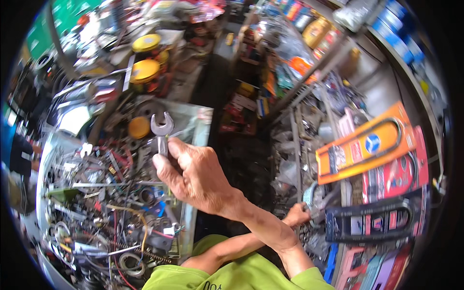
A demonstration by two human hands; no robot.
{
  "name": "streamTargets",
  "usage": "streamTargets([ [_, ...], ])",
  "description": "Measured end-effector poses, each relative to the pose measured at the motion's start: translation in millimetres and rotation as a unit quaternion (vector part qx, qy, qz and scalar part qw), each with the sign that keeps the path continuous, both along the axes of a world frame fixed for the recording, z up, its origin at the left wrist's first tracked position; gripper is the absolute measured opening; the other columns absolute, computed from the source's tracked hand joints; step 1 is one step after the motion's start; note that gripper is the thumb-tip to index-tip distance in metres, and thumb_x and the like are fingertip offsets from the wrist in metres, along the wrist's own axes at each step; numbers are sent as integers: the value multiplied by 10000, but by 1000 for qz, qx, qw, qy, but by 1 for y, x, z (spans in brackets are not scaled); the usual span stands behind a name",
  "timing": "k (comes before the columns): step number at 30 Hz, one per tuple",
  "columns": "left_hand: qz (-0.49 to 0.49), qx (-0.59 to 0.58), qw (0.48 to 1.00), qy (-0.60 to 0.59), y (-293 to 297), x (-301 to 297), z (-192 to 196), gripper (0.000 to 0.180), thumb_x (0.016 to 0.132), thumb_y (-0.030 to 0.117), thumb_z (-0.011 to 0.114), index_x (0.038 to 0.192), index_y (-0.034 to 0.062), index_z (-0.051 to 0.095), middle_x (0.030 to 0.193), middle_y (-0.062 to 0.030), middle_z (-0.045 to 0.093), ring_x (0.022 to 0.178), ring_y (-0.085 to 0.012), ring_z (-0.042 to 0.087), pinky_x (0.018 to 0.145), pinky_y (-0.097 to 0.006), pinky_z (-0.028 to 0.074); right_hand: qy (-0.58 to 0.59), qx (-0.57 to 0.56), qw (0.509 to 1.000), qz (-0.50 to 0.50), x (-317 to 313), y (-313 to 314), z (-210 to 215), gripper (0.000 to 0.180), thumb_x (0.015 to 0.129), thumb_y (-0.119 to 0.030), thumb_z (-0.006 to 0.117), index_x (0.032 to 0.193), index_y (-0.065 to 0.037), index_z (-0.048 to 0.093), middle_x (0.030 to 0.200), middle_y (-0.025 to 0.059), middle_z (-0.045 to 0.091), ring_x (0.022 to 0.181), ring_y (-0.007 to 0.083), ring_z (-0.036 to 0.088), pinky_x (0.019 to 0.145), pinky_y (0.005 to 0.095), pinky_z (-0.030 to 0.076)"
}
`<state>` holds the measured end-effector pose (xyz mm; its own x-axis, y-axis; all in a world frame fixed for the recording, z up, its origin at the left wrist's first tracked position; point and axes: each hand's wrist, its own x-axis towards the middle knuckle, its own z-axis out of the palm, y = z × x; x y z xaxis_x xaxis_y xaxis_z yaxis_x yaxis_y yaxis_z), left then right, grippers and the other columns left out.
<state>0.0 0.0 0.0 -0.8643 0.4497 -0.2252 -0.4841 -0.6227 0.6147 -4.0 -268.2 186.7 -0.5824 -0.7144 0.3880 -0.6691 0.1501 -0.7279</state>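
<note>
My right hand (195, 176) reaches across to the left and pinches an open-end wrench (162, 130) between thumb and fingers. Its forked jaw points away from me, while the rest of the handle is hidden in my grip. Beneath it spreads a bench tray heaped with metal parts (96, 222). My left arm passes under the right one. At the right-hand rack, my left hand (297, 214) is closed beside a pale teal item (309, 193); what its fingers hold, if anything, I cannot make out.
Two yellow-lidded tubs (145, 71) stand beyond the tray. On the right hang an orange packaged part (366, 142) and a black package (374, 220). A metal rail (309, 72) slants above the rack. Between bench and rack runs a dark, narrow gap with boxes (239, 108).
</note>
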Motion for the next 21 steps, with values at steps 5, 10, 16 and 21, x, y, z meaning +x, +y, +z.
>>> streamTargets([
  [5,-77,-20,996,-38,-38,-2,26,242,727,-40,654,951,18,583,797,-105,652,684,-204,655,627,-310,515,-88,-78,991,-62,16,112,36,182,900,-107,569,869,7,430,518,158,503,490,365,543,445,395,392],
  [10,-106,99,988,-50,-43,-9,46,154,795,56,672,932,27,608,865,-94,657,780,-215,629,752,-363,518,-202,-141,937,-250,76,268,29,137,945,-124,528,918,5,567,598,43,544,503,112,521,501,243,387],
  [16,-159,149,976,-21,-53,19,94,129,777,17,705,898,14,660,890,-125,675,733,-195,642,728,-320,498,-326,-263,773,-477,175,348,-1,273,916,-191,586,820,63,607,622,75,577,459,121,517,413,236,379],
  [21,-189,157,969,15,-44,46,112,167,759,-7,715,918,-26,666,874,-153,681,742,-228,649,765,-341,514,-388,-277,764,-434,203,341,11,228,961,-167,537,889,33,619,600,19,554,493,77,527,441,215,371],
])
